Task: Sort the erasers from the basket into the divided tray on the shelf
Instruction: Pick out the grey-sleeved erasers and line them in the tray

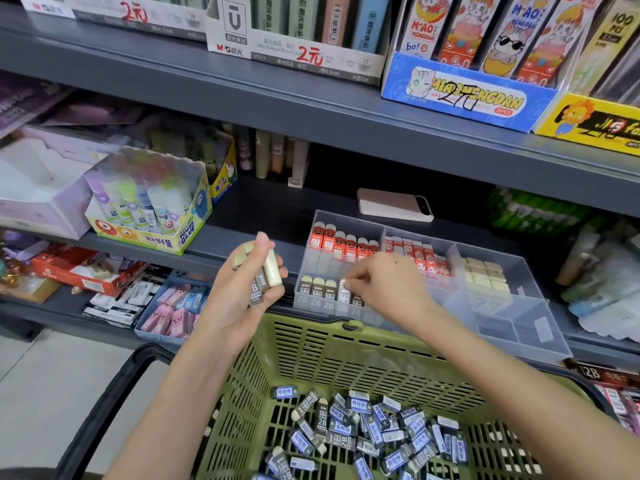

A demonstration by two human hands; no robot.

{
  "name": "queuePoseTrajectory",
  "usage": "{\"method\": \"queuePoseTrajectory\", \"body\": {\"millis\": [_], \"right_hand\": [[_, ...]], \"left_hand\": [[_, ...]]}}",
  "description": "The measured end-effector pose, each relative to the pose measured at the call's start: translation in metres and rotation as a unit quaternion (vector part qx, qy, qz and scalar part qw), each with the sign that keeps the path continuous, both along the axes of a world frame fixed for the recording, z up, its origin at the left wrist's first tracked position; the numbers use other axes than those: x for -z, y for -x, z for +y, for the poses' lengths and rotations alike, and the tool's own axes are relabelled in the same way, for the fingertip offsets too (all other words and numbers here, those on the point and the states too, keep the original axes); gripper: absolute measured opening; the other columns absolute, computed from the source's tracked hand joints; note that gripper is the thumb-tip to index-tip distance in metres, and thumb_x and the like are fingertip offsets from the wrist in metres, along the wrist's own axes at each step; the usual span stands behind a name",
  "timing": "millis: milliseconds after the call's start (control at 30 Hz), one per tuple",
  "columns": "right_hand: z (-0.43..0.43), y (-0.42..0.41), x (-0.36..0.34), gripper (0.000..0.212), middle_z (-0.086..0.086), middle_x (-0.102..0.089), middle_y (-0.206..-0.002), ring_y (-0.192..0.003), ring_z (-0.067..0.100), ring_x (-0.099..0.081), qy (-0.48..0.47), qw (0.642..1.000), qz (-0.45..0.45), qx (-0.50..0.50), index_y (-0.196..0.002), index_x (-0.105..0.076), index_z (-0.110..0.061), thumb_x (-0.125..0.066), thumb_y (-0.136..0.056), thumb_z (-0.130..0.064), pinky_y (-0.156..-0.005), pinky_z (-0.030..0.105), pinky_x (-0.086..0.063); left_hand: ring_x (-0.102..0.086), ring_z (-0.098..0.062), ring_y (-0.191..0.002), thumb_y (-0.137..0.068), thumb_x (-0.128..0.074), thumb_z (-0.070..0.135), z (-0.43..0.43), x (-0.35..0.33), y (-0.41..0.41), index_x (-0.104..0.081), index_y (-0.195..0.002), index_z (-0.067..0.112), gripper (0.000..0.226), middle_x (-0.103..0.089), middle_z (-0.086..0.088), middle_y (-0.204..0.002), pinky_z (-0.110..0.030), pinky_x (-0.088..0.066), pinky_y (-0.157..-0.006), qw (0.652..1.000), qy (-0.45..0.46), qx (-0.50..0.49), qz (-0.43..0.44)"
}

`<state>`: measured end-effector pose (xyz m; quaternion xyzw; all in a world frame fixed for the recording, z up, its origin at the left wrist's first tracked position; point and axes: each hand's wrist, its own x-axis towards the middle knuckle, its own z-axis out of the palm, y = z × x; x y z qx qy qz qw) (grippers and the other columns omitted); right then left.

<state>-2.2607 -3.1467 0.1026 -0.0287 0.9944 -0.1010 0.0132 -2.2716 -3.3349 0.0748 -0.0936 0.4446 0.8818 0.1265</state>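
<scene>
well, farthest left a box of glue sticks (149, 209) stands on the shelf (214, 252), and below it a small tray of pink and blue erasers (173, 306) sits on a lower shelf. next comes the left hand (249, 282), raised in front of the shelf edge, its fingers and thumb curled round a bundle of erasers (265, 275) with grey 2b sleeves and cream ends. just right of it the divided tray (540, 327), of clear plastic, rests on the shelf, its front edge above the basket's far rim. its left part holds a back row of red-sleeved erasers (341, 242) and a front row of grey 2b erasers (317, 289) standing on end. the right hand (384, 282) reaches into that front row from the right, its thumb and fingertips pinching the top of one grey eraser (344, 291), with three of the row to its left. the middle compartment holds red-and-white erasers (420, 254), and the one to its right holds cream erasers (486, 277). behind the tray a pink phone (394, 204) lies flat on the shelf. below both forearms the green basket (311, 344), with a black handle (114, 393), holds a loose heap of grey and blue-labelled erasers (363, 434) on its floor.
</scene>
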Motion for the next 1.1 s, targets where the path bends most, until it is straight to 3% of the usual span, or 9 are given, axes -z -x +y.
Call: {"method": "queuePoseTrajectory", "body": {"millis": [133,233,400,500,600,733,900,1033,1100], "right_hand": [[-0.002,0.004,-0.004,0.029,-0.003,-0.067,-0.078,-0.074,0.018,-0.061,-0.060,0.998,0.000,-0.028,-0.086,-0.072,-0.021,-0.047,-0.095,-0.031,-0.071,0.030,-0.053],[0.001,0.010,-0.015,0.027,-0.001,-0.067,-0.074,-0.075,0.021,-0.061,-0.030,0.999,0.043,-0.016,-0.086,-0.072,-0.017,-0.049,-0.094,-0.030,-0.063,0.028,-0.045],[-0.009,0.012,-0.029,0.027,-0.006,-0.063,-0.061,-0.053,0.000,-0.050,0.185,0.982,0.023,-0.039,-0.076,-0.070,-0.015,-0.054,-0.092,-0.029,-0.060,0.024,-0.041],[-0.025,0.009,-0.033,0.017,-0.012,-0.065,-0.071,-0.065,-0.004,-0.056,0.290,0.955,-0.009,-0.063,-0.098,-0.070,-0.025,-0.057,-0.090,-0.033,-0.070,0.023,-0.047],[-0.037,0.010,-0.031,0.029,-0.007,-0.066,-0.080,-0.074,0.007,-0.062,0.302,0.947,-0.055,-0.095,-0.112,-0.066,-0.022,-0.061,-0.088,-0.036,-0.075,0.032,-0.052],[-0.039,0.010,-0.032,0.021,-0.008,-0.055,-0.072,-0.056,-0.002,-0.046,0.311,0.940,-0.069,-0.125,-0.101,-0.068,-0.022,-0.069,-0.083,-0.032,-0.059,0.018,-0.038],[-0.032,0.005,-0.034,0.017,-0.015,-0.055,-0.089,-0.086,-0.004,-0.050,0.308,0.941,-0.026,-0.136,-0.089,-0.062,-0.026,-0.074,-0.078,-0.032,-0.074,0.010,-0.039],[-0.026,-0.010,-0.034,0.021,-0.006,-0.060,-0.098,-0.094,0.014,-0.055,0.338,0.932,-0.010,-0.131,-0.094,-0.059,-0.021,-0.073,-0.079,-0.027,-0.081,0.034,-0.048],[-0.017,-0.021,-0.038,0.023,-0.003,-0.062,-0.102,-0.095,0.015,-0.055,0.364,0.920,0.006,-0.143,-0.100,-0.061,-0.021,-0.072,-0.081,-0.021,-0.083,0.036,-0.049]], "left_hand": [[-0.058,-0.014,-0.064,-0.076,-0.063,0.036,-0.001,0.000,-0.001,-0.060,-0.093,0.009,0.032,-0.061,-0.006,-0.069,-0.018,-0.038,-0.039,0.999,-0.029,0.014,-0.013],[-0.064,-0.018,-0.063,-0.074,-0.061,0.020,-0.003,0.000,-0.001,-0.061,-0.096,0.005,0.026,-0.064,-0.012,-0.074,-0.021,-0.043,-0.041,0.996,-0.081,0.011,-0.045],[-0.070,-0.021,-0.068,-0.073,-0.063,0.016,-0.003,-0.001,-0.001,-0.060,-0.097,0.006,0.026,-0.071,-0.013,-0.077,-0.021,-0.048,-0.044,0.996,-0.073,0.018,-0.037],[-0.071,-0.016,-0.069,-0.069,-0.067,0.019,-0.001,-0.001,-0.002,-0.061,-0.097,0.005,0.032,-0.073,-0.011,-0.080,-0.017,-0.045,-0.041,0.999,-0.022,0.033,-0.010],[-0.071,-0.015,-0.072,-0.067,-0.071,0.023,-0.001,0.001,-0.003,-0.069,-0.093,0.005,0.031,-0.073,-0.011,-0.086,-0.017,-0.047,-0.043,0.998,-0.007,0.055,0.000],[-0.070,-0.013,-0.072,-0.067,-0.072,0.027,-0.003,0.002,-0.003,-0.074,-0.085,0.007,0.027,-0.073,-0.015,-0.095,-0.018,-0.051,-0.047,0.997,-0.035,0.069,-0.007],[-0.070,-0.009,-0.071,-0.068,-0.070,0.030,-0.001,-0.001,-0.006,-0.067,-0.094,0.007,0.035,-0.074,-0.013,-0.098,-0.017,-0.051,-0.048,0.995,-0.001,0.100,0.022],[-0.066,-0.006,-0.063,-0.059,-0.074,0.037,0.007,-0.009,-0.013,-0.078,-0.076,0.018,0.026,-0.074,-0.010,-0.090,-0.016,-0.050,-0.047,0.992,0.019,0.123,0.038],[-0.064,-0.006,-0.058,-0.053,-0.076,0.039,0.018,-0.016,-0.019,-0.078,-0.072,0.022,0.025,-0.074,-0.008,-0.084,-0.015,-0.048,-0.045,0.990,0.013,0.137,0.028]]}}
